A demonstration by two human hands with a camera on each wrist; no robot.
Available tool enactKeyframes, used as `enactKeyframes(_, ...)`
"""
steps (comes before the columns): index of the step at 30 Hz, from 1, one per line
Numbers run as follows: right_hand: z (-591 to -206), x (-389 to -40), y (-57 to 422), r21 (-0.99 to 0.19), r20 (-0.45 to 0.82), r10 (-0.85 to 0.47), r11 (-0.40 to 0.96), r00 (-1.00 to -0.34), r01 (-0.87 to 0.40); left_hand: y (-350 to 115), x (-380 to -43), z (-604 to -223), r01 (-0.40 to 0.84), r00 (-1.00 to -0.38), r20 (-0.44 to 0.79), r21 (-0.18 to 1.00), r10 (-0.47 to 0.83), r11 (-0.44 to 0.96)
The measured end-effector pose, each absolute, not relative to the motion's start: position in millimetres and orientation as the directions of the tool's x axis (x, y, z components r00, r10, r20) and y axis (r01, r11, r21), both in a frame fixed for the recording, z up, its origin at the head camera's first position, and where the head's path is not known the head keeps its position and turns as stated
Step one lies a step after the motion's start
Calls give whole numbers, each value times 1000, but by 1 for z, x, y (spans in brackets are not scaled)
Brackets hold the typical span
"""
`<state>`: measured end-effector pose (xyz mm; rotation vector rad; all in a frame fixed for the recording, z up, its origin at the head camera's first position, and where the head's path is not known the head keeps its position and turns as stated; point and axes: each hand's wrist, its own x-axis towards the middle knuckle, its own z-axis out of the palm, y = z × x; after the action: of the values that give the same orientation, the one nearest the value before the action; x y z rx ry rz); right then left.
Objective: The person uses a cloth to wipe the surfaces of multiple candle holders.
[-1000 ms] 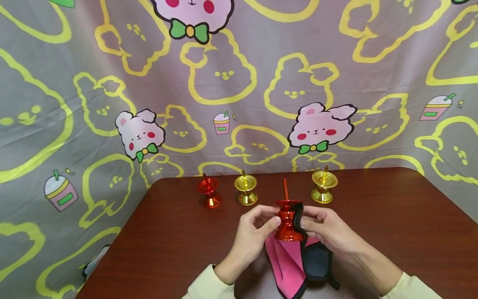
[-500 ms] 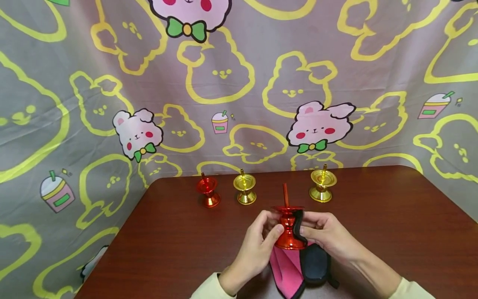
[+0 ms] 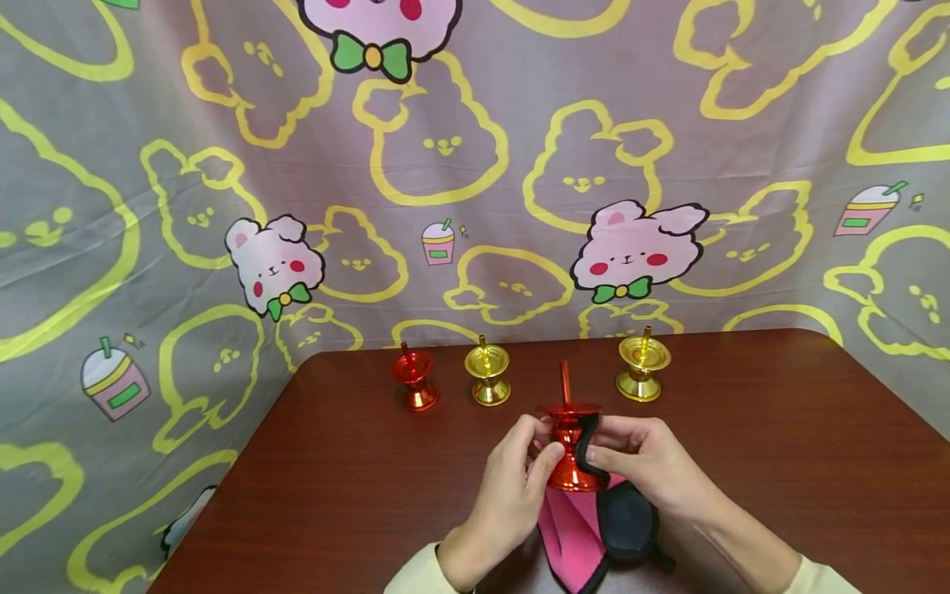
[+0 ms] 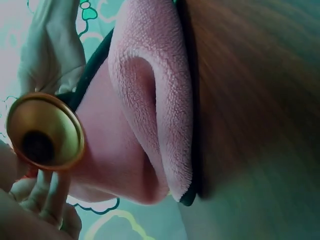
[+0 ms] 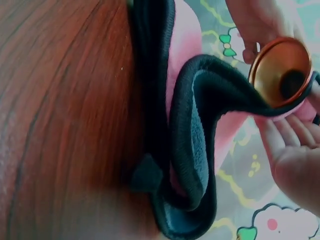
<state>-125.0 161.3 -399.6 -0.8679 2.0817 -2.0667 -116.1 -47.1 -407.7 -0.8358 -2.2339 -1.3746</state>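
Note:
A red metallic candle holder point(image 3: 573, 474), with a thin upright stem on its dish, is held up in front of the body. My left hand point(image 3: 499, 495) grips its waist from the left, thumb in front. From the right, my right hand point(image 3: 660, 466) pinches the black-edged pink cloth point(image 3: 571, 536) against the holder's side. The cloth hangs down below, its dark grey patch point(image 3: 627, 521) under the right hand. In the left wrist view, the holder's hollow base point(image 4: 65, 132) shows a golden inside. Fingers behind the holder are partly hidden.
Toward the back of the brown table point(image 3: 334, 495) stand a smaller-looking red candle holder point(image 3: 420, 398) and two gold ones, a left gold holder point(image 3: 491, 392) and a right gold holder point(image 3: 638, 386). A patterned curtain point(image 3: 512, 165) hangs behind the table.
Both hands have come slightly lower and closer to the body with the red candle holder. The cloth's black edge has shifted across the holder's side. The holders at the back stay put.

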Motion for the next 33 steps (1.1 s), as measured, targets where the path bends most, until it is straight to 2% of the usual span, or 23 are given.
enactKeyframes(5,-394,-116,147,-925,308,-282,137,-909,-355,-42,-115,-408,683,-700,665,519,259,514)
enactKeyframes(8,-394,-113,136,-922,285,-184,216,-941,-322,-39,-117,-409,677,-669,701,437,247,592)
enactKeyframes(10,-395,-113,131,-922,277,-156,236,-948,-308,-38,-118,-412,671,-661,711,419,238,612)
enactKeyframes(12,-396,-115,131,-919,278,-170,240,-946,-313,-40,-120,-413,669,-674,704,455,223,587)
enactKeyframes(14,-398,-120,136,-929,284,-241,169,-928,-329,-43,-121,-412,654,-727,656,569,203,500)
enactKeyframes(16,-398,-125,145,-951,264,-337,64,-904,-302,-47,-122,-408,605,-794,578,718,190,345)
enactKeyframes(19,-400,-130,159,-969,245,-466,-133,-850,-207,-53,-124,-402,441,-883,423,896,202,50)
enactKeyframes(21,-402,-130,165,-964,249,-523,-216,-815,-155,-56,-124,-401,331,-910,344,939,231,-97)
enactKeyframes(23,-405,-130,167,-947,290,-557,-285,-778,-150,-57,-124,-402,263,-918,301,949,258,-172)
enactKeyframes(25,-408,-128,166,-931,331,-569,-325,-753,-164,-57,-122,-404,251,-915,294,951,276,-182)
enactKeyframes(27,-410,-127,165,-922,359,-567,-339,-741,-187,-56,-121,-407,290,-905,318,947,283,-136)
enactKeyframes(33,-410,-123,162,-925,364,-509,-293,-780,-241,-52,-118,-413,424,-874,410,906,259,-1)
